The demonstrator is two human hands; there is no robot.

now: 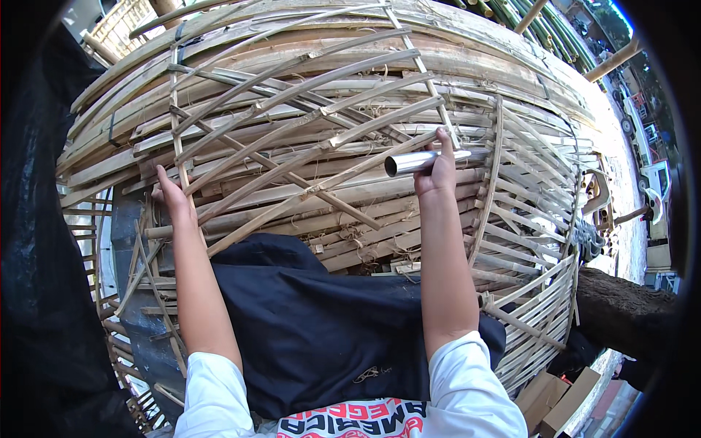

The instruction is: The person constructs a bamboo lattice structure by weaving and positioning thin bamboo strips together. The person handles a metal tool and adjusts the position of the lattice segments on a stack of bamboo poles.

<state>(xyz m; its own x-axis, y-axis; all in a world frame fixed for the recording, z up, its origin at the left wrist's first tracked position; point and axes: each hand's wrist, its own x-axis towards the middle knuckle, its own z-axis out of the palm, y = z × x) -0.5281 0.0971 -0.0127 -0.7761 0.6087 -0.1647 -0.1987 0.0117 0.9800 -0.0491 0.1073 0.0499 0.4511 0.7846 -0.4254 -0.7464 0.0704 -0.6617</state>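
Note:
A lattice panel of split bamboo strips (281,164) is held up in front of me, with slanting slats between two side strips. My left hand (174,193) grips its left side strip near the lower end, the thumb pointing up. On the other side, my right hand (438,171) is closed around a shiny metal tube (403,163), whose open end points left. The right thumb and fingers also reach the lower end of the panel's right side strip; whether they grip it is partly hidden. Dark cloth (321,321) covers my lap below the panel.
Behind the panel lies a large stack of split bamboo (241,51) bound with straps. A slatted bamboo panel (529,197) stands at the right, above a thick log (621,306). An opened cardboard box (558,401) sits at lower right. Green bamboo poles (548,36) lie beyond.

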